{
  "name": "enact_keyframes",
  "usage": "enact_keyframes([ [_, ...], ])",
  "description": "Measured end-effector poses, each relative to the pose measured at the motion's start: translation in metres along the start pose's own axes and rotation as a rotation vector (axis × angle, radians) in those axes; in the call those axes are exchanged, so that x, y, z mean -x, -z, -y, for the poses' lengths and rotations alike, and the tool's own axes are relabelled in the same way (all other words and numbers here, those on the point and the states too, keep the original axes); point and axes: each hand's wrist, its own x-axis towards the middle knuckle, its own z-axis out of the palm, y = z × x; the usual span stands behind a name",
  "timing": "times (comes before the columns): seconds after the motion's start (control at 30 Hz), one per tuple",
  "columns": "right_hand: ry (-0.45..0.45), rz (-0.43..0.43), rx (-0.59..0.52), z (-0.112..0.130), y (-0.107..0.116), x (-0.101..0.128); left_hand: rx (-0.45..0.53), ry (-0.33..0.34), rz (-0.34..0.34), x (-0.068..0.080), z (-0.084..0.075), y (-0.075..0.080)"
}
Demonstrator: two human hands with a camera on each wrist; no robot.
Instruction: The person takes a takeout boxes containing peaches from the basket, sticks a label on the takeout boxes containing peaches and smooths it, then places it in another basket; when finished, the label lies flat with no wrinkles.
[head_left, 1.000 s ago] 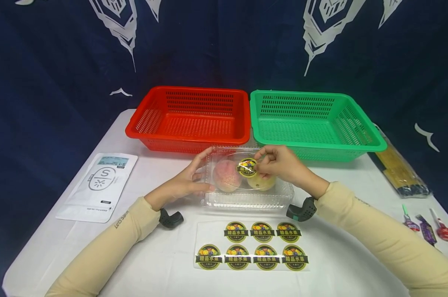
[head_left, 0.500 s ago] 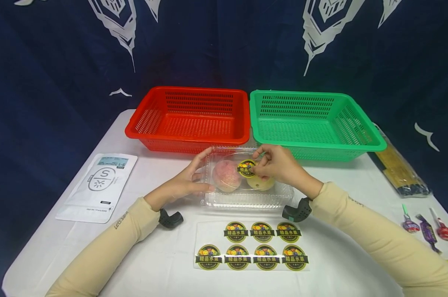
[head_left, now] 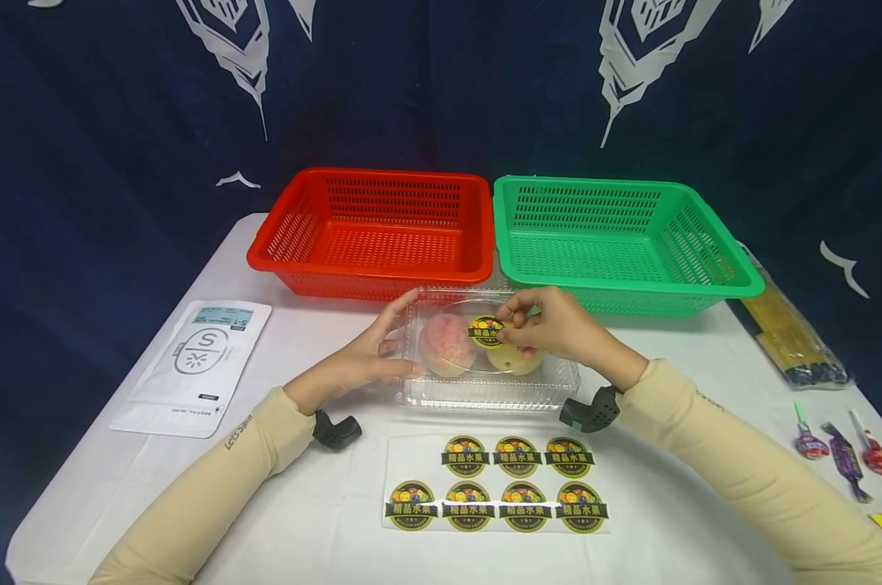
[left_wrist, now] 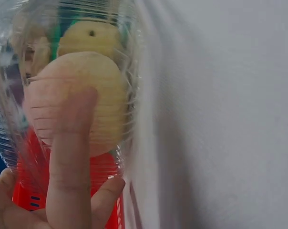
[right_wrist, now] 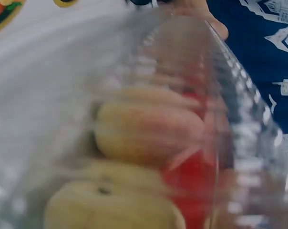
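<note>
A clear plastic clamshell box with its lid down stands in the middle of the table. Inside, a pink peach lies beside a yellowish one; both also show through the plastic in the wrist views. My left hand holds the box's left end, thumb at the front and fingers toward the back. Over the middle of the lid, my right hand pinches the right edge of a round black-and-gold fruit sticker between thumb and index finger. Those fingertips cover part of the sticker.
Close behind the box stand a red basket and a green basket. A sheet of several stickers lies in front. A white pouch is at left; a bagged bundle and wrapped candies are at right.
The right hand has made a small shift left and back right, still pinching the sticker over the lid. The left hand and the box stay in place.
</note>
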Motion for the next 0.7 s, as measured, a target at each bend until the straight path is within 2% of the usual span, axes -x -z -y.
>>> enact_keyframes([
  [0.23, 0.015, 0.089, -0.097, 0.001, 0.01, 0.005, -0.002, 0.033, 0.004, 0.0, -0.003, 0.001],
  [0.4, 0.104, 0.153, -0.191, -0.003, 0.026, 0.015, 0.017, 0.037, 0.003, -0.001, -0.003, 0.001],
  [0.53, 0.163, 0.108, -0.227, -0.01, 0.041, 0.022, 0.037, 0.079, -0.008, -0.001, -0.002, 0.001],
  [0.7, 0.228, -0.043, -0.351, -0.021, 0.058, 0.029, 0.085, 0.139, -0.003, 0.0, -0.001, 0.001],
])
